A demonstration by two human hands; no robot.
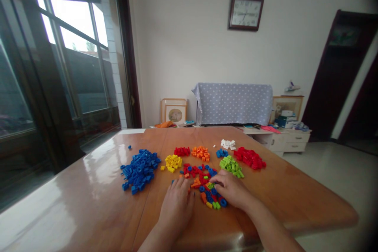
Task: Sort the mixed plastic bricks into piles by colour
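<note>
A loose mixed pile of small plastic building blocks (203, 177) in red, blue, orange, yellow and green lies on the table in front of me. My left hand (178, 199) rests palm down at the pile's left side, its fingers stretched forward and slightly bent. Bits of blue and orange show by its fingertips; what lies beneath the palm is hidden. On the right side, my right hand (232, 189) reaches into the pile, thumb and forefinger closed at a yellow-green building block (210, 185). Its other fingers are curled.
Sorted heaps surround the pile: blue blocks (141, 169), yellow blocks (173, 163), red blocks (250, 158), orange blocks (201, 152), green blocks (232, 166) and white blocks (228, 144). The glossy wooden table (301, 201) has a rounded right corner. Beyond stands a white cabinet (291, 141).
</note>
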